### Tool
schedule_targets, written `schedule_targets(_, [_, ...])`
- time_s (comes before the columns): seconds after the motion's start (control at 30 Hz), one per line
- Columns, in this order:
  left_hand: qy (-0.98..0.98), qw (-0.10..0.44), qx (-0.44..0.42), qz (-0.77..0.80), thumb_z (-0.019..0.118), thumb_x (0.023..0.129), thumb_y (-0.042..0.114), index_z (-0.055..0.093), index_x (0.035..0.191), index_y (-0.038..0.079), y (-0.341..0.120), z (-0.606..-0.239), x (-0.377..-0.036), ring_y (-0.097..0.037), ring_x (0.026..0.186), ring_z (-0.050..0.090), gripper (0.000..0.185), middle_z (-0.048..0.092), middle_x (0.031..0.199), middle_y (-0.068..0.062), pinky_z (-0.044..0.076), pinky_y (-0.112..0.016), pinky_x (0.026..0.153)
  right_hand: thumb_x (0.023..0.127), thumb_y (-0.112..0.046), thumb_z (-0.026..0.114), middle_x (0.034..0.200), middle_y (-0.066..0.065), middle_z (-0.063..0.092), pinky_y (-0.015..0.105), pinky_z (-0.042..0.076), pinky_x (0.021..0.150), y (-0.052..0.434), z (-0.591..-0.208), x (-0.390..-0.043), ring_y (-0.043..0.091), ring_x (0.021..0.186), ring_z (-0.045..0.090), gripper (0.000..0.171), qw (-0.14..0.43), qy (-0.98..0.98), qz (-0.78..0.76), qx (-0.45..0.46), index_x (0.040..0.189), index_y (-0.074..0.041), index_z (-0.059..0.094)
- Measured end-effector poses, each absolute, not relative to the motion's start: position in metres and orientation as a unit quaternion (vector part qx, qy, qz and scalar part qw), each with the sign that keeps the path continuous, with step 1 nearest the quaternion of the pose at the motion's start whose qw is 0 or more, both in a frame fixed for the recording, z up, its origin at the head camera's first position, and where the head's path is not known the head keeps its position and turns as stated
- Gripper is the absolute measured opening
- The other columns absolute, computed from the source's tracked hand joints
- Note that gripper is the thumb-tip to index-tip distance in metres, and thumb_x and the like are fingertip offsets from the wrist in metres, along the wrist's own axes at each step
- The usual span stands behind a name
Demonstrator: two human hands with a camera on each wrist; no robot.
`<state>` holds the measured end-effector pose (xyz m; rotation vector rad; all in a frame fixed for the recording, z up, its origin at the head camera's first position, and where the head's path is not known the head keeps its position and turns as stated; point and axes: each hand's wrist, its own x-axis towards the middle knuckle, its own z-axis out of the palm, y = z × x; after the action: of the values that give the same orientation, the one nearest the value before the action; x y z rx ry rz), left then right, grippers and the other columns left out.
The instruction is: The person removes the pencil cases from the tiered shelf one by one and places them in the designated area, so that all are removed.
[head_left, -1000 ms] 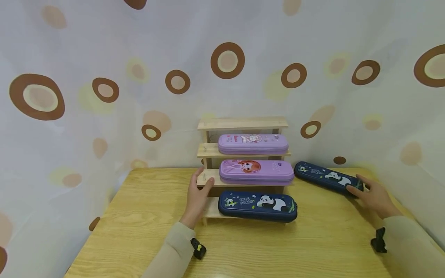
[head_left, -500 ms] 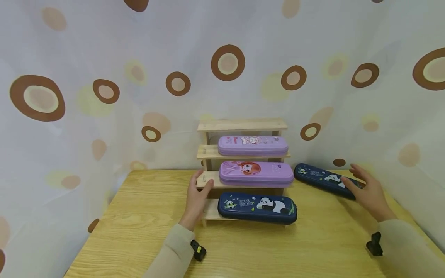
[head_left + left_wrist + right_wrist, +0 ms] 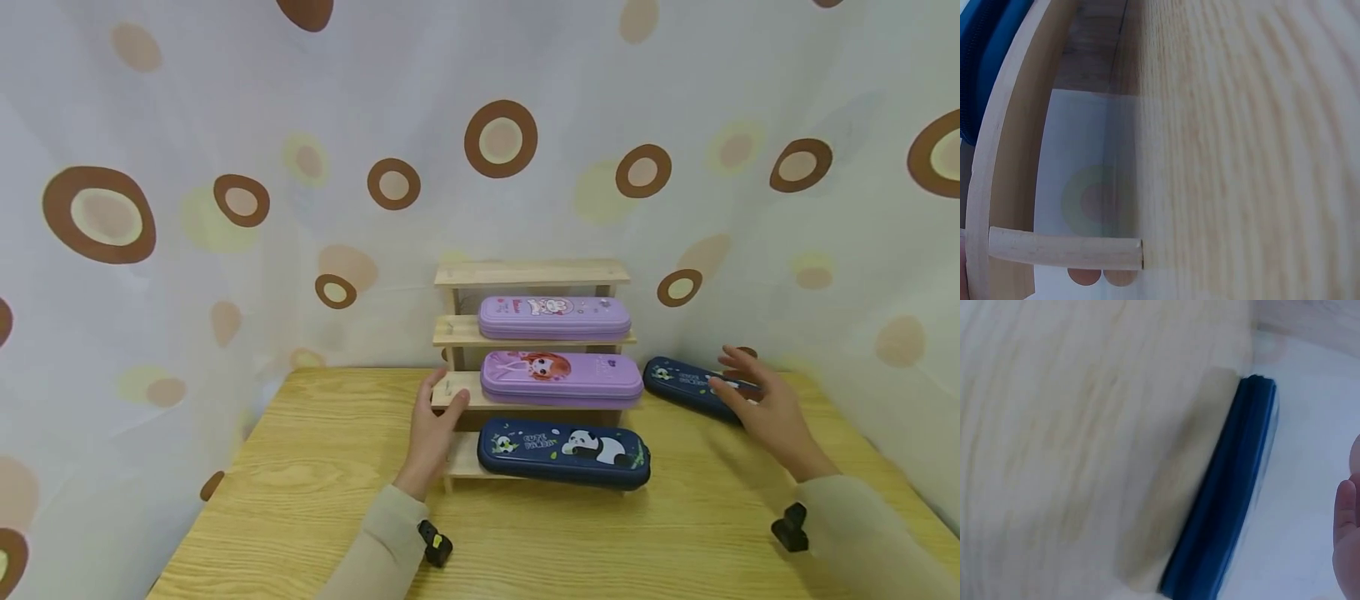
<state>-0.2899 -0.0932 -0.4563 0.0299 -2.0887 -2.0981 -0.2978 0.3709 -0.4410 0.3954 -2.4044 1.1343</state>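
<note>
My left hand (image 3: 432,429) holds the left end of a tiered wooden rack (image 3: 531,272), thumb over the second-lowest step and index finger along its end; the other fingers are partly hidden. On the lowest step lies a dark blue panda pencil case (image 3: 564,452). Above it rest a purple pencil case (image 3: 562,377) with a girl's picture and a lilac rabbit pencil case (image 3: 553,317). My right hand (image 3: 772,421), fingers spread, hovers over another dark blue pencil case (image 3: 1222,494) on the table right of the rack, covering its right part in the head view.
The rack's top step holds nothing. The wooden table (image 3: 322,483) reaches out on both sides and in front of the rack. A patterned cloth (image 3: 247,100) hangs behind and along both sides. In the left wrist view, a wooden rack leg (image 3: 1066,248) stands close by.
My right hand has let go of the right end of the table's blue pencil case and moved left over it. That case stays put. My left hand keeps its place on the rack.
</note>
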Motion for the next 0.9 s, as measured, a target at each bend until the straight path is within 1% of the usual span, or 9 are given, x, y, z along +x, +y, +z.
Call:
schedule_targets(0.13, [-0.700, 0.096, 0.010, -0.708, 0.067, 0.096, 0.028, 0.040, 0.149, 0.019, -0.094, -0.463, -0.293, -0.031, 0.142, 0.030, 0.060, 0.035, 0.154, -0.013, 0.025, -0.050, 0.115, 0.096, -0.010, 0.065, 0.131, -0.005, 0.055, 0.004, 0.041, 0.084, 0.358, -0.433, -0.300, -0.004, 0.107, 0.053, 0.060, 0.218, -0.865, 0.424, 0.156, 0.151, -0.016, 0.042])
schedule_targets(0.17, [-0.701, 0.099, 0.010, -0.706, 0.067, 0.096, 0.029, 0.041, 0.149, 0.020, -0.094, -0.464, -0.293, -0.030, 0.141, 0.030, 0.060, 0.035, 0.154, -0.012, 0.025, -0.050, 0.115, 0.096, -0.010, 0.065, 0.132, -0.004, 0.055, 0.004, 0.041, 0.085, 0.355, -0.431, -0.302, -0.002, 0.107, 0.054, 0.060, 0.215, -0.864, 0.427, 0.156, 0.151, -0.016, 0.042])
schedule_targets(0.27, [-0.702, 0.103, 0.013, -0.704, 0.068, 0.095, 0.032, 0.043, 0.148, 0.022, -0.094, -0.464, -0.294, -0.029, 0.141, 0.032, 0.060, 0.037, 0.153, -0.011, 0.025, -0.049, 0.115, 0.097, -0.011, 0.065, 0.133, 0.007, 0.056, 0.003, 0.040, 0.085, 0.344, -0.425, -0.305, 0.001, 0.108, 0.054, 0.060, 0.210, -0.864, 0.431, 0.152, 0.151, -0.015, 0.041])
schedule_targets(0.4, [-0.706, 0.102, 0.017, -0.700, 0.068, 0.095, 0.031, 0.043, 0.147, 0.021, -0.093, -0.464, -0.292, -0.029, 0.142, 0.030, 0.059, 0.036, 0.153, -0.010, 0.024, -0.049, 0.115, 0.098, -0.013, 0.064, 0.136, 0.019, 0.054, 0.002, 0.039, 0.085, 0.332, -0.420, -0.308, -0.002, 0.108, 0.051, 0.058, 0.200, -0.868, 0.429, 0.147, 0.151, -0.014, 0.041])
schedule_targets(0.43, [-0.708, 0.101, 0.018, -0.699, 0.068, 0.095, 0.031, 0.043, 0.147, 0.021, -0.093, -0.464, -0.292, -0.029, 0.142, 0.029, 0.058, 0.035, 0.154, -0.009, 0.023, -0.049, 0.116, 0.098, -0.014, 0.064, 0.136, 0.020, 0.054, 0.003, 0.039, 0.085, 0.330, -0.419, -0.309, -0.003, 0.108, 0.050, 0.058, 0.196, -0.870, 0.427, 0.146, 0.151, -0.014, 0.041])
schedule_targets(0.5, [-0.710, 0.101, 0.019, -0.697, 0.067, 0.096, 0.029, 0.042, 0.148, 0.021, -0.092, -0.464, -0.293, -0.030, 0.143, 0.027, 0.058, 0.034, 0.155, -0.009, 0.022, -0.050, 0.116, 0.098, -0.017, 0.063, 0.139, 0.019, 0.052, 0.003, 0.038, 0.085, 0.325, -0.417, -0.309, 0.000, 0.112, 0.050, 0.059, 0.184, -0.874, 0.425, 0.145, 0.152, -0.015, 0.039])
schedule_targets(0.7, [-0.710, 0.093, 0.016, -0.698, 0.065, 0.097, 0.023, 0.040, 0.150, 0.015, -0.090, -0.458, -0.291, -0.033, 0.144, 0.026, 0.059, 0.031, 0.156, -0.015, 0.020, -0.052, 0.116, 0.098, -0.020, 0.064, 0.146, 0.015, 0.047, 0.003, 0.037, 0.087, 0.312, -0.411, -0.311, 0.028, 0.126, 0.049, 0.061, 0.162, -0.870, 0.438, 0.157, 0.153, -0.021, 0.038])
schedule_targets(0.8, [-0.709, 0.091, 0.014, -0.699, 0.065, 0.097, 0.020, 0.039, 0.149, 0.011, -0.090, -0.446, -0.283, -0.035, 0.142, 0.028, 0.059, 0.032, 0.155, -0.018, 0.023, -0.052, 0.115, 0.098, -0.022, 0.065, 0.148, 0.014, 0.045, 0.004, 0.036, 0.088, 0.305, -0.407, -0.314, 0.031, 0.129, 0.047, 0.062, 0.154, -0.869, 0.440, 0.166, 0.153, -0.021, 0.037])
schedule_targets(0.9, [-0.709, 0.091, 0.012, -0.699, 0.064, 0.098, 0.018, 0.039, 0.149, 0.008, -0.090, -0.435, -0.274, -0.036, 0.142, 0.029, 0.058, 0.034, 0.153, -0.019, 0.025, -0.051, 0.115, 0.098, -0.025, 0.065, 0.149, 0.013, 0.044, 0.004, 0.037, 0.088, 0.299, -0.402, -0.315, 0.031, 0.131, 0.046, 0.062, 0.150, -0.870, 0.436, 0.172, 0.153, -0.020, 0.038])
